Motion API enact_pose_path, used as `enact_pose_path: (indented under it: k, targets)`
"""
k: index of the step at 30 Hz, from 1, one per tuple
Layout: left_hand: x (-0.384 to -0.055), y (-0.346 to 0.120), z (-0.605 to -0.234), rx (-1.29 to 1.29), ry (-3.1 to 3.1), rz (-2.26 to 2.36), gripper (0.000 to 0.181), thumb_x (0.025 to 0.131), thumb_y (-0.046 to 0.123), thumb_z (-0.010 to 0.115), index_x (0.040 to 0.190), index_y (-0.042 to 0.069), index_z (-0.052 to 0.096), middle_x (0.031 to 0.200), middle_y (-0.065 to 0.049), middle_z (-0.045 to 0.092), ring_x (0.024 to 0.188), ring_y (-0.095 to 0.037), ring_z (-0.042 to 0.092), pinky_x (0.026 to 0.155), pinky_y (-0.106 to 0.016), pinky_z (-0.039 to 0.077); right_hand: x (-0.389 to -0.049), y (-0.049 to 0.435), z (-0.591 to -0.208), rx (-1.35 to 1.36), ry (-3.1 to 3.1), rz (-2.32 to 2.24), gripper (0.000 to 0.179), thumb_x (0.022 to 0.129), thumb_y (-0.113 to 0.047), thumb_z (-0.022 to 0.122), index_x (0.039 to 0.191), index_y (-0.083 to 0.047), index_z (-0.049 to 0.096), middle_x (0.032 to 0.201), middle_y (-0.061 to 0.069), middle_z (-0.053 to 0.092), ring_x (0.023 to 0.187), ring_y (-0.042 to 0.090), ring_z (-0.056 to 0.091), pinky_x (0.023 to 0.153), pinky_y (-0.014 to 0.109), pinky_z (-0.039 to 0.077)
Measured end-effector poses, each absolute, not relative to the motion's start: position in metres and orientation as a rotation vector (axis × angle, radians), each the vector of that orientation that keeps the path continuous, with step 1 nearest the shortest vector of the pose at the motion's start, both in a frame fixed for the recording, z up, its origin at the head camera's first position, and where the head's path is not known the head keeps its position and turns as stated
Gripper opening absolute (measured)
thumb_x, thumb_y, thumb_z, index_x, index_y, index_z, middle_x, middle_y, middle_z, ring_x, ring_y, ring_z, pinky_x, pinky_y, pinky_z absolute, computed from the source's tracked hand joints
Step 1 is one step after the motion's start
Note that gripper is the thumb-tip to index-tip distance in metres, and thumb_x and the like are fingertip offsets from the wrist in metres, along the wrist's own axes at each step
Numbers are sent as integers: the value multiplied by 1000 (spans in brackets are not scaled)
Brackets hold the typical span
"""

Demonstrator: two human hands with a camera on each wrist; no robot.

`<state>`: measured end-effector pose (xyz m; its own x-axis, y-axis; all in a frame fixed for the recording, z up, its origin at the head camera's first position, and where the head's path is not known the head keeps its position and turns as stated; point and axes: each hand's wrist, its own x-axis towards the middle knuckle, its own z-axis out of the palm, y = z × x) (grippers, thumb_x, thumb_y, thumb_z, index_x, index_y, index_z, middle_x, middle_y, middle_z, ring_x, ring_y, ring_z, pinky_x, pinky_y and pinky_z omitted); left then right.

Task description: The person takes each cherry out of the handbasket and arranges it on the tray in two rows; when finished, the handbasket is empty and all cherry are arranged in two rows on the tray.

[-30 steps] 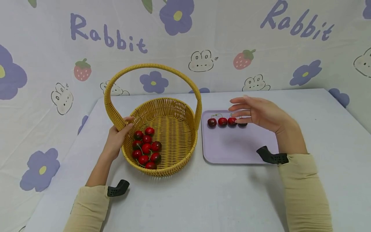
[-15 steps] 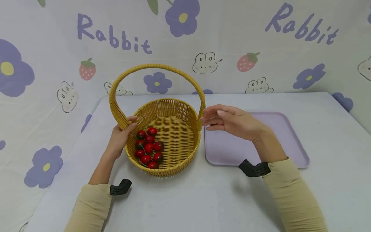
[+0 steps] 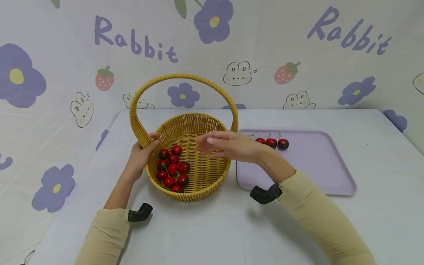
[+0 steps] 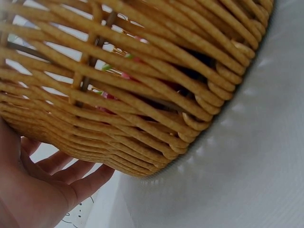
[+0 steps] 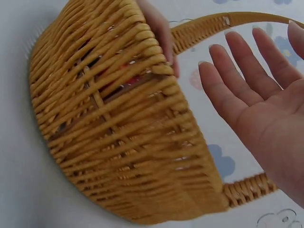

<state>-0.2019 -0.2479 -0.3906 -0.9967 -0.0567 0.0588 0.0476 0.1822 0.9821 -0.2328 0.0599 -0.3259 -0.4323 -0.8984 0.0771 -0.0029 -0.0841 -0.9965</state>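
A yellow wicker basket (image 3: 198, 187) with a tall arched handle stands on the table. Dark red cherries (image 3: 172, 169) are heaped on the left side of its floor. My left hand (image 3: 139, 158) grips the basket's left rim at the foot of the handle; in the left wrist view its fingers (image 4: 90, 183) show by the rim. Over the right part of the basket hovers my right hand (image 3: 232, 147). Its fingers are loosely extended, and the right wrist view shows a bare palm (image 5: 280, 123). More cherries (image 3: 271, 143) lie in a row on a lilac tray (image 3: 298, 173), partly hidden behind the right hand.
The tray lies close to the basket's right side. A white cloth covers the table (image 3: 205, 235), and behind it hangs a patterned backdrop (image 3: 258, 36) with rabbits and flowers. Each sleeve cuff carries a black wrist mount (image 3: 265, 194).
My right hand has moved left from above the tray to above the basket, its fingers staying loose. The left hand keeps its grip on the rim. The head view has shifted slightly.
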Motion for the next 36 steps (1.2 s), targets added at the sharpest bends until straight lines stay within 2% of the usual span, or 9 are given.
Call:
enact_pose_path:
  k: [3, 6, 8, 14, 18, 27, 31, 36]
  targets:
    - [-202, -248, -391, 12, -2355, -1954, 44, 101, 23, 48, 140, 1, 44, 144, -17, 39, 129, -30, 37, 104, -46, 29, -234, 47, -327, -980, 1540, -1521, 38, 103, -22, 43, 133, 2, 49, 133, 24, 47, 125, 36, 44, 104, 47, 32]
    - [-201, -247, -390, 18, -2355, -1951, 44, 101, 23, 48, 139, 1, 44, 143, -17, 39, 129, -30, 38, 104, -46, 29, -235, 34, -329, -957, 1543, -1449, 40, 104, -21, 40, 135, 3, 46, 134, 25, 46, 125, 33, 45, 104, 50, 31]
    - [-201, -247, -390, 26, -2352, -1955, 43, 101, 22, 48, 139, 2, 45, 143, -17, 40, 128, -29, 39, 104, -45, 29, -235, 27, -330, -940, 1551, -1392, 42, 104, -23, 40, 137, 2, 45, 134, 21, 49, 124, 29, 47, 104, 49, 32]
    - [-200, -246, -388, 44, -2353, -1965, 42, 101, 21, 48, 138, 2, 46, 142, -18, 41, 128, -30, 39, 105, -47, 29, -234, 5, -339, -890, 1525, -1267, 43, 104, -27, 40, 137, 1, 47, 131, 19, 53, 121, 29, 50, 100, 41, 39]
    - [-199, -245, -387, 48, -2352, -1956, 41, 101, 21, 49, 138, 2, 47, 141, -18, 42, 128, -30, 39, 105, -46, 29, -230, -4, -340, -832, 1546, -1216, 42, 103, -28, 42, 133, 0, 52, 129, 18, 55, 117, 30, 53, 97, 40, 41]
    - [-201, -245, -387, 47, -2354, -1953, 41, 101, 20, 48, 138, 2, 47, 141, -18, 42, 127, -29, 40, 105, -45, 30, -220, -13, -346, -824, 1715, -984, 40, 101, -35, 47, 128, -9, 60, 117, 5, 62, 104, 21, 61, 89, 36, 47]
    - [-201, -245, -388, 44, -2351, -1947, 41, 101, 20, 48, 138, 2, 47, 141, -18, 42, 127, -30, 40, 104, -46, 30, -215, -17, -344, -844, 1786, -894, 38, 100, -33, 49, 130, -11, 59, 117, 2, 61, 98, 19, 63, 84, 32, 49]
    - [-201, -246, -389, 51, -2352, -1948, 42, 101, 21, 48, 138, 2, 46, 141, -17, 42, 127, -29, 40, 104, -45, 30, -210, -23, -342, -1010, 1836, -709, 30, 100, -20, 50, 128, -12, 60, 109, 1, 59, 90, 16, 60, 82, 27, 48]
